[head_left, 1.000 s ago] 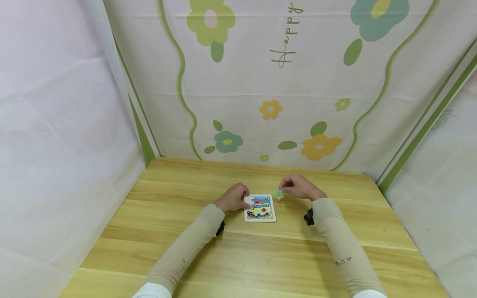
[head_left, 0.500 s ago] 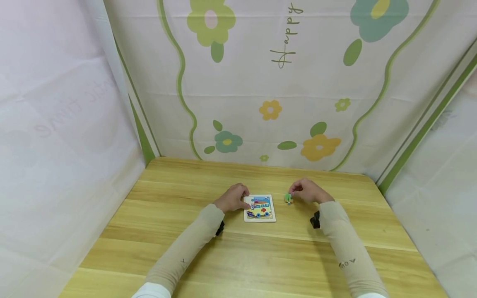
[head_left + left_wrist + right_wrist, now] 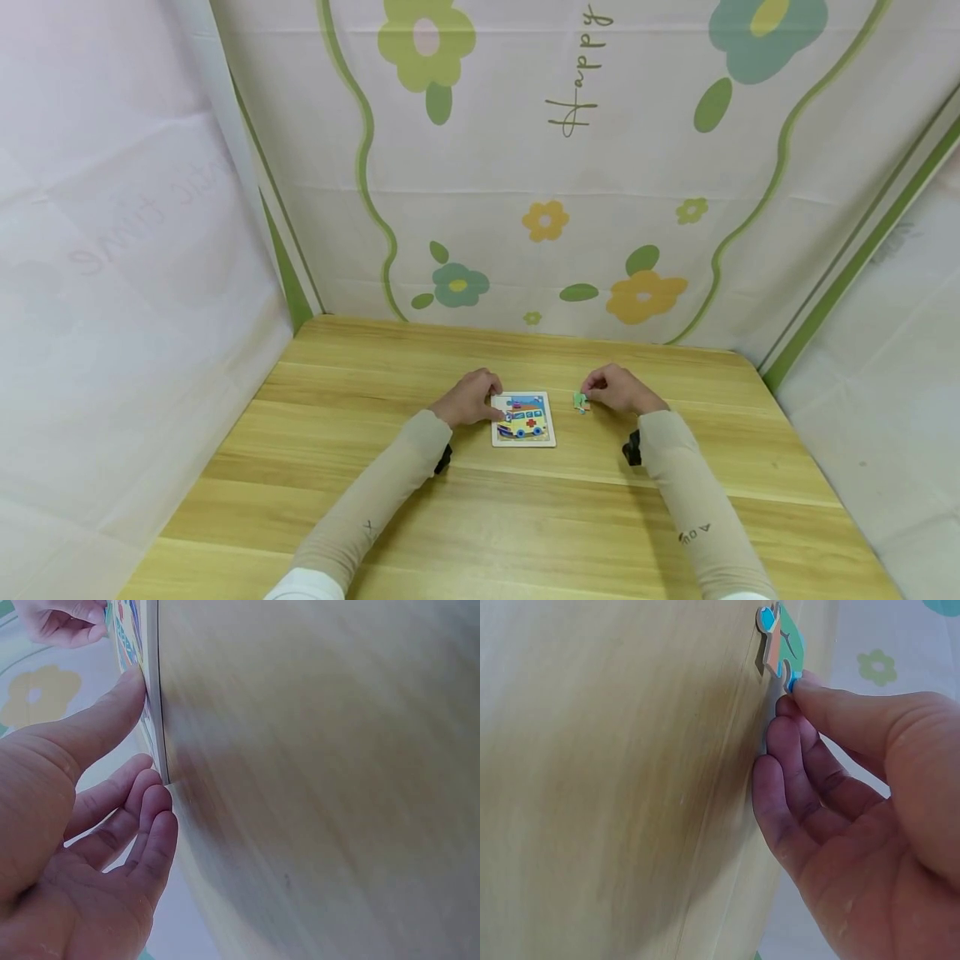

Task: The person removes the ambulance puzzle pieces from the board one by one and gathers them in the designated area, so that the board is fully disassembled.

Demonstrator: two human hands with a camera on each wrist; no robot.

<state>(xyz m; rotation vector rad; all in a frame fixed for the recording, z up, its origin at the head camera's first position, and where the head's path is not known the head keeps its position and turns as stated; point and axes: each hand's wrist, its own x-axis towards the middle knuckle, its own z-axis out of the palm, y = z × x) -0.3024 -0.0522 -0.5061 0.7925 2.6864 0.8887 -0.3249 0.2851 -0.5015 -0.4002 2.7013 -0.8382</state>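
Observation:
A square jigsaw puzzle (image 3: 525,444) with a white frame and a yellow ambulance picture lies flat on the table. A pale patch shows in its upper left part. My left hand (image 3: 468,398) holds the frame's left side, with the thumb on the face and the fingers bent at the far corner; in the left wrist view the fingertips (image 3: 161,825) sit right at that corner. To the right of the frame, my right hand (image 3: 617,390) pinches a green, orange and blue puzzle piece (image 3: 786,649) by one edge, close over the table. Its other fingers curl loosely beneath.
The wooden table (image 3: 480,517) runs back to a white cloth wall (image 3: 487,167) with printed flowers. More cloth hangs on the left (image 3: 135,292) and right. A black wrist device (image 3: 632,448) sits at my right cuff.
My right hand has moved to the right, away from the frame, with the puzzle piece, which has turned and tilted flatter. The left hand and the frame have stayed in place.

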